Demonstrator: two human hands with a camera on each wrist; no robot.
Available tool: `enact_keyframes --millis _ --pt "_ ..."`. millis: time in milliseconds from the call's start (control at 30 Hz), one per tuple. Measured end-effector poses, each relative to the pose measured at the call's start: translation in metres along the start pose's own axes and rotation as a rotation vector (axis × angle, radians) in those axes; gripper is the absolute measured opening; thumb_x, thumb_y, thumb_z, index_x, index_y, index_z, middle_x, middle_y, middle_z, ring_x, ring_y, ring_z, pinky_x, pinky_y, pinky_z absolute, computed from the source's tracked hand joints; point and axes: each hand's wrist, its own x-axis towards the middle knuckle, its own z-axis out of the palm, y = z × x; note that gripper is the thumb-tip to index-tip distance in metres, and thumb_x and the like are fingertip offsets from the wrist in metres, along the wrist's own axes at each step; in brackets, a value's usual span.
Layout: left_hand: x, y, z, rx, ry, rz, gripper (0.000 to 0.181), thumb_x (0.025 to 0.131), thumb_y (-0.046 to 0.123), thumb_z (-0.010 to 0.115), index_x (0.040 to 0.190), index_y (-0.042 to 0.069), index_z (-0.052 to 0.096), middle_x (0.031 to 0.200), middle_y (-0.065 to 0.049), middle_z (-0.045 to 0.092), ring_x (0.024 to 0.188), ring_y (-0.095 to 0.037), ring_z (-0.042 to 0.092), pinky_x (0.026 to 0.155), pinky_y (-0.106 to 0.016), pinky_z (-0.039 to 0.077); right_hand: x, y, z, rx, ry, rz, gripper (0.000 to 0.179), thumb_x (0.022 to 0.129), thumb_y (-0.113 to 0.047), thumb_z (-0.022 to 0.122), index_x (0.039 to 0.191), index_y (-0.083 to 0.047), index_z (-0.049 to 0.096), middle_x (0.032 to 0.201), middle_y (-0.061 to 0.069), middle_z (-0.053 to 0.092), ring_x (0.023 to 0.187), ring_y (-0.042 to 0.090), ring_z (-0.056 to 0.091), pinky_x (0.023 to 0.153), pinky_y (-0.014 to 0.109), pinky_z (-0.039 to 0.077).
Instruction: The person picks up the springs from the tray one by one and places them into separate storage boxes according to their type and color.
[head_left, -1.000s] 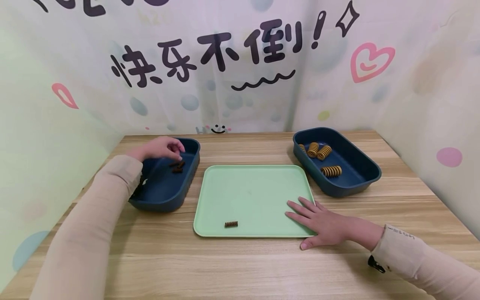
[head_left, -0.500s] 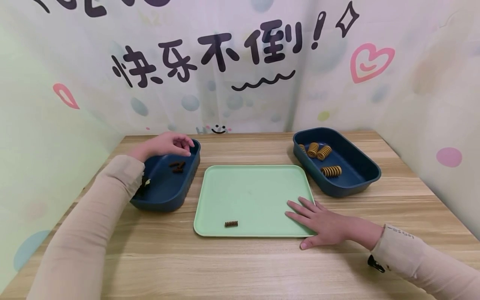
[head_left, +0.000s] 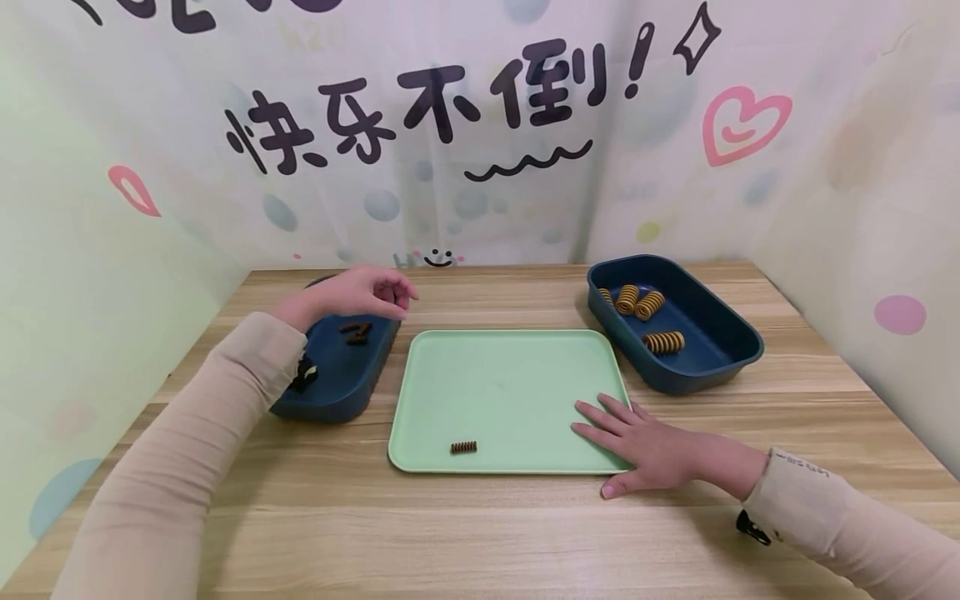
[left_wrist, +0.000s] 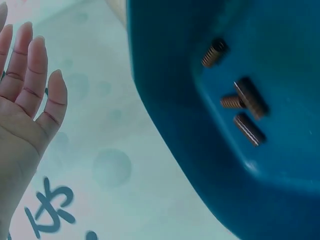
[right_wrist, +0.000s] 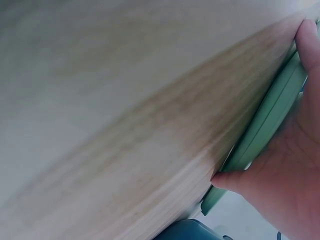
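Note:
Over the far right edge of the left blue bin (head_left: 341, 379), my left hand (head_left: 358, 293) is raised with bent fingers. Whether it pinches anything cannot be made out; the left wrist view cuts off the thumb side. Below it, several small brown coil springs (left_wrist: 251, 97) lie in that bin. My right hand (head_left: 652, 450) rests spread on the near right corner of the light green tray (head_left: 510, 392), with the thumb outside the rim. One small brown spring (head_left: 463, 447) lies near the tray's front edge, apart from both hands.
At the back right stands another blue bin (head_left: 716, 333) with several larger yellow-brown springs (head_left: 664, 342). A black item (head_left: 304, 372) lies at the left bin's near side, partly hidden by the sleeve. A printed cloth (head_left: 495, 200) hangs behind the wooden table (head_left: 480, 533).
My left hand has risen from inside the left bin and moved right, to its far right rim. The right hand, the tray and the spring on it have stayed in place.

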Motion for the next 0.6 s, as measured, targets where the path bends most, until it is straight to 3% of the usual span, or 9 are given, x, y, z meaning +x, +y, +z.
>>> enact_keyframes --millis 367,600 --pt "0.006 0.028 0.024 0.032 -0.08 0.035 0.03 0.084 0.017 0.067 0.11 0.005 0.059 0.099 -0.008 0.061 0.084 -0.017 0.056 0.075 -0.031 0.047 -0.001 0.0 0.0 -0.003 0.006 0.001 0.076 0.086 -0.057 0.048 0.143 -0.01 0.029 0.151 0.015 0.014 0.133 0.049 0.011 0.095 0.069 0.017" --pt "0.007 0.04 0.042 0.03 -0.149 0.103 0.029 0.084 0.017 0.067 0.11 0.006 0.06 0.099 -0.005 0.061 0.085 -0.015 0.056 0.078 -0.033 0.045 0.0 0.0 -0.001 0.002 0.002 0.001 0.077 0.086 -0.057 0.049 0.143 -0.01 0.029 0.151 0.015 0.014 0.133 0.048 0.011 0.095 0.069 0.017"
